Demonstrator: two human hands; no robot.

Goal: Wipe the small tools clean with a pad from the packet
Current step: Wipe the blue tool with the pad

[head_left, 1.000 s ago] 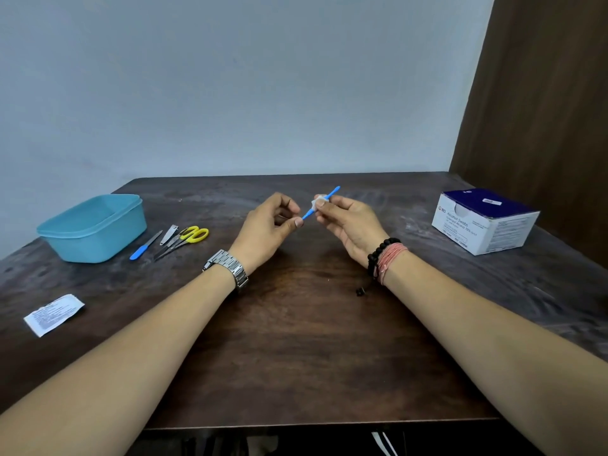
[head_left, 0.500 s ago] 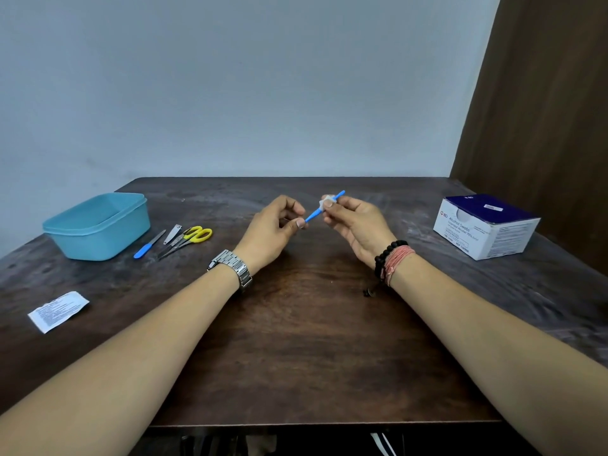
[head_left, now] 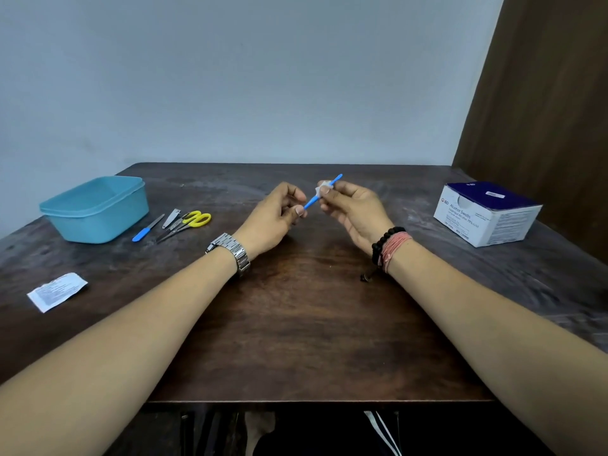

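Torn packet [head_left: 56, 291], near left on the table [head_left: 296, 324]. Blue tub [head_left: 95, 209], far left; beside it a blue-handled file [head_left: 147, 228], clippers [head_left: 171, 218], yellow scissors [head_left: 189, 222]. Centre: left hand [head_left: 273, 222] pinches the blue tool [head_left: 322, 192] by its lower end; right hand [head_left: 353, 209] pinches the white pad [head_left: 321, 186] round its shaft. Swab box [head_left: 487, 213], far right.

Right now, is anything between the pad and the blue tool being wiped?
Nothing visible. The right hand pinches the white pad directly around the blue tool, while the left hand holds the tool's lower end. Both are raised above the table.
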